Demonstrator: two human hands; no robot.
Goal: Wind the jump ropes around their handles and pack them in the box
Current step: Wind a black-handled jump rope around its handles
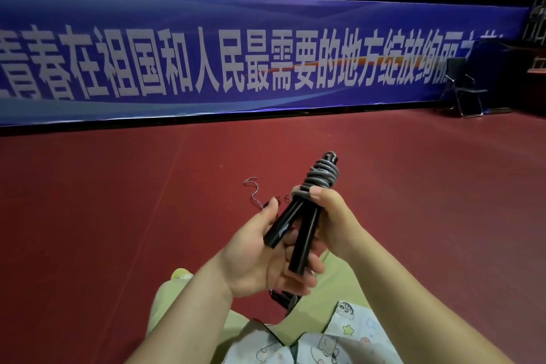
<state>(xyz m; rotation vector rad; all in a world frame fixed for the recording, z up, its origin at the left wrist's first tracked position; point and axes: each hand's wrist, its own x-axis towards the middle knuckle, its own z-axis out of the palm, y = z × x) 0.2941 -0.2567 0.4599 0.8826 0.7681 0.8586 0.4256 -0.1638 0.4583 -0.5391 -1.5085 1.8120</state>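
Note:
I hold a jump rope with two black handles (295, 230) in front of me, above my lap. Grey rope (320, 176) is coiled round the upper ends of the handles, which splay apart at the bottom. My right hand (332, 221) grips the handles just below the coil, thumb pressed against the lowest turn. My left hand (260, 251) cups the lower handle ends from underneath, fingers curled round them. A second black rope bundle (280, 297) lies below my hands, partly hidden. No box is in view.
A thin loose cord (253, 192) lies on the red floor (118, 201) ahead. A blue banner wall (266, 53) runs across the back. A black folding chair (464, 89) stands far right. My legs in pale green trousers (183, 298) are folded below.

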